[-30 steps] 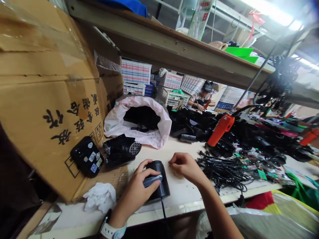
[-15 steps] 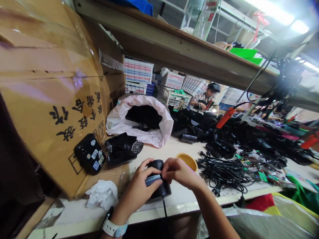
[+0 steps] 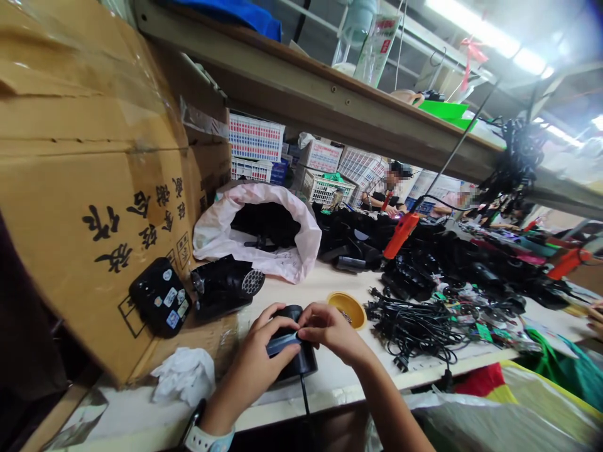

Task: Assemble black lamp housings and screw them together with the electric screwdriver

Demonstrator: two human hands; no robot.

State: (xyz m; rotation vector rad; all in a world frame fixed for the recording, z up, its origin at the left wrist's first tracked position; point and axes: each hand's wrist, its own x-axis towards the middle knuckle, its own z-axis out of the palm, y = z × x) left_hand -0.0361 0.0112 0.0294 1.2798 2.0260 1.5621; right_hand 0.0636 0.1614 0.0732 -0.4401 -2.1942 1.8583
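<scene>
Black tube on table | left hand: fingers clamped on grey bar atop tube | right hand: fingertips together over tube, can't tell on what | yellow bowl right of tube | seems fiddly work at bar; next needs tube held still

A pale worktop runs beneath the left grip and the right grip, stretching away to the right of both. Above and beyond them a long shelf with a grey beam slants across, and under it, farther back, plastic crates stand stacked. High beyond the right grip, bright tube lights line the ceiling.
</scene>
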